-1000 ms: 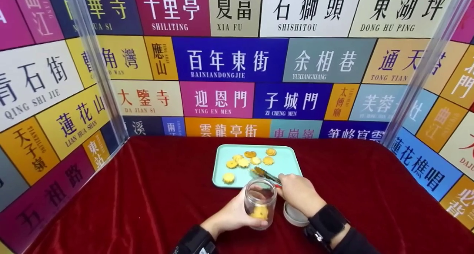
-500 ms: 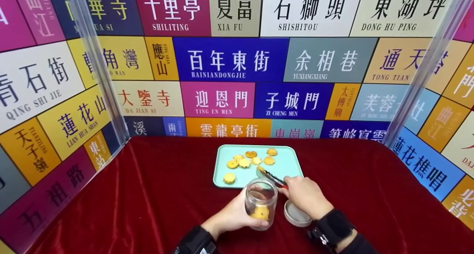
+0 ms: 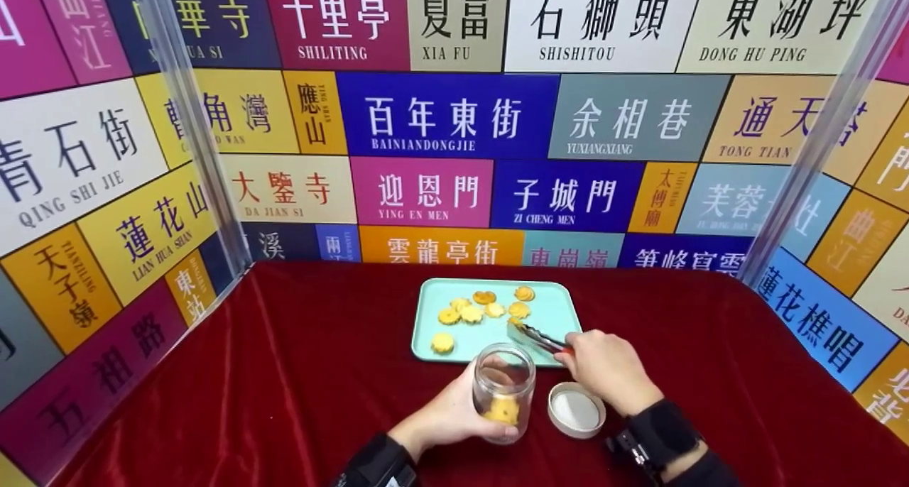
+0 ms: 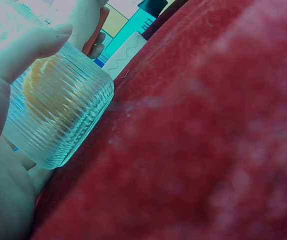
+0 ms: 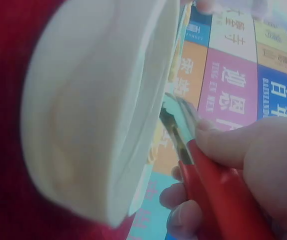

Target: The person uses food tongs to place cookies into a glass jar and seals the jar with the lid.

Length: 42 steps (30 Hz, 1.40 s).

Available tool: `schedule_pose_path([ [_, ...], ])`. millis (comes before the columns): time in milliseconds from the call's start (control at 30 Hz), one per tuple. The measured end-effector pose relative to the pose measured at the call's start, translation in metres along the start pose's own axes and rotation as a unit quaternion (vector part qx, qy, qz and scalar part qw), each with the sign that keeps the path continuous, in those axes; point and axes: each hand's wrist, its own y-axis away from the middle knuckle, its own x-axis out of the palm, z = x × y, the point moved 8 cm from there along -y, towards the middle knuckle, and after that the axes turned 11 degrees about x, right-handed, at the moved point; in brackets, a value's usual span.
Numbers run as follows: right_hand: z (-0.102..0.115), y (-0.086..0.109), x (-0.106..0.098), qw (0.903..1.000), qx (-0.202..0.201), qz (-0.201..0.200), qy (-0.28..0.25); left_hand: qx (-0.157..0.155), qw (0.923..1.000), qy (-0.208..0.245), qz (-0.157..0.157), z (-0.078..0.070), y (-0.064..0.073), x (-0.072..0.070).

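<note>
My left hand grips a clear glass jar with its mouth tilted up. Inside the jar lie yellow cookies; the left wrist view shows the ribbed glass and my thumb across it. My right hand holds metal tongs by their red handles. The tips of the tongs reach over the mint-green tray, right at a cookie near its middle. Several other cookies lie on the tray.
A round white lid lies upturned on the dark red cloth, to the right of the jar and below my right hand. Printed sign panels stand behind and on both sides, with clear upright corner strips.
My right hand and the tongs have moved right, the tips going from the tray's front middle to further right. More of the lid shows now. The jar stays in my left hand, nearly still.
</note>
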Motion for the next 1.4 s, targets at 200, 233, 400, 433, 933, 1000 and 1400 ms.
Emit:
schedule_pose_path([
  [200, -0.015, -0.005, -0.008, 0.9996, 0.026, 0.012, -0.008, -0.007, 1.0000, 0.000, -0.003, 0.002, 0.000, 0.001],
  [233, -0.017, -0.006, -0.010, 0.9994, 0.030, 0.014, -0.009, -0.007, 1.0000, 0.000, -0.003, 0.002, 0.000, 0.001],
  [400, -0.027, -0.009, -0.020, 0.9991, 0.035, 0.013, -0.018, -0.005, 1.0000, -0.002, -0.003, 0.001, 0.000, 0.000],
  [433, -0.029, -0.009, -0.023, 0.9991, 0.035, 0.012, -0.021, -0.003, 1.0000, -0.003, -0.003, 0.001, 0.000, 0.000],
  [933, -0.017, -0.004, -0.085, 0.9923, -0.076, -0.083, -0.052, -0.003, 1.0000, -0.004, -0.005, 0.000, 0.000, 0.000],
  [1000, -0.013, -0.002, -0.091, 0.9900, -0.094, -0.088, -0.058, -0.002, 1.0000, -0.007, -0.004, 0.001, 0.000, 0.000],
  [1400, -0.003, 0.009, -0.116, 0.9861, -0.137, -0.046, -0.083, 0.016, 0.9999, -0.003, -0.003, 0.001, -0.002, 0.000],
])
